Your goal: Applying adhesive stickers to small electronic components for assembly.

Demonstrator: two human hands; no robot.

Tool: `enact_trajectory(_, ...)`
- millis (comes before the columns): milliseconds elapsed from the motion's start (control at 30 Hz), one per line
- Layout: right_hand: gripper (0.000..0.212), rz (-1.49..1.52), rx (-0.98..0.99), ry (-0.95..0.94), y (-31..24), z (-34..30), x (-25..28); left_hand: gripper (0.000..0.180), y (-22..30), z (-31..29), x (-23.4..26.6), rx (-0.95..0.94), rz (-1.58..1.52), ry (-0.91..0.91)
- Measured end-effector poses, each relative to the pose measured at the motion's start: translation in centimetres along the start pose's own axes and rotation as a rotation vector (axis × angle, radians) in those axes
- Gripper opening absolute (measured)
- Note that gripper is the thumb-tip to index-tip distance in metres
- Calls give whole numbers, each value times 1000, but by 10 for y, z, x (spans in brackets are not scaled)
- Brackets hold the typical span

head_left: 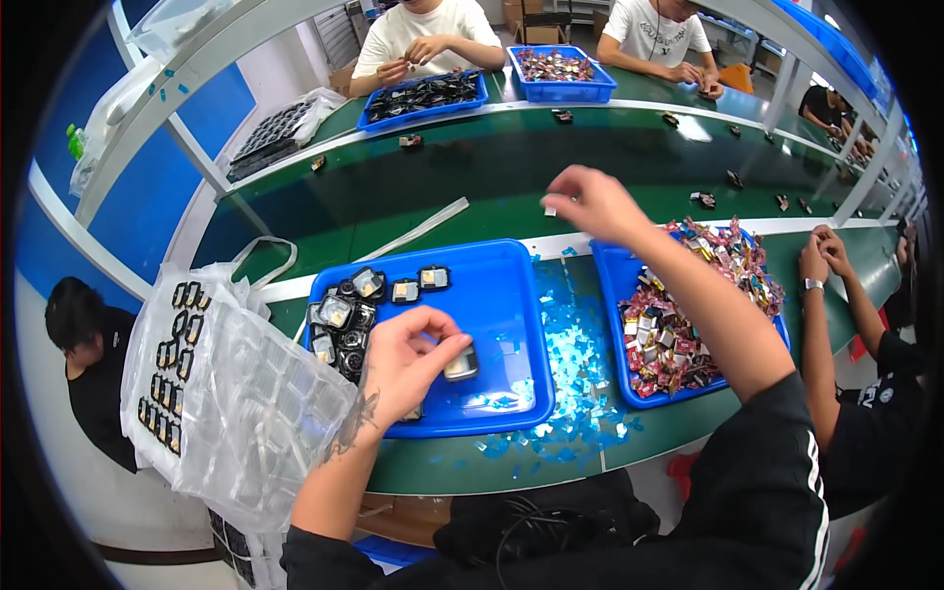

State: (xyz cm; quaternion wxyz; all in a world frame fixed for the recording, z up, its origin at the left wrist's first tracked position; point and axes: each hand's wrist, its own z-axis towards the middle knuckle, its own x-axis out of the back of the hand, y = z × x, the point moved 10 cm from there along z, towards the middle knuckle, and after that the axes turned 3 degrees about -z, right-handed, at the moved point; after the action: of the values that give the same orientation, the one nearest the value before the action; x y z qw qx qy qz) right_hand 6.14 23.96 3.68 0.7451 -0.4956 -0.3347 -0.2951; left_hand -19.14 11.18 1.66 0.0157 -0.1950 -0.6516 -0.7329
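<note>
My left hand [411,359] is closed in a pinch on a small black-framed electronic module [461,365] with a pale face. It is over a blue tray [492,285], where several similar modules [336,313] are gathered on the left side and two more sit near the far rim. My right hand [600,205] is raised beyond the trays, over the edge of the green belt. Its thumb and finger are bent together, with a small white piece [551,210] at the fingertips. Part of the left palm is hidden.
Blue film scraps [580,369] litter the bench between the trays. A second blue tray [612,339] holds a heap of pink-and-silver parts [678,324]. At left, black-framed pieces lie on plastic sheeting [265,393]. The belt [462,167] carries scattered modules. Co-workers sit opposite and at right.
</note>
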Motion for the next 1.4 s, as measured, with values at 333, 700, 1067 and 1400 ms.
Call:
enact_trajectory(333, 18, 1244, -438, -117, -61, -144, -33, 57, 54, 7, -91, -381, -516, -137)
enact_trajectory(700, 25, -907, -165, 124, 13, -150, 114, 29, -7, 8, -109, 173, -805, -128)
enact_trajectory(1067, 10, -570, -85, 85, 18, -164, 116, 39, -21, 6, -113, 177, -838, -218)
enact_trajectory(1400, 17, 570, -221, 291, -34, -189, 69, 25, -6, 0, -108, 17, -573, -310)
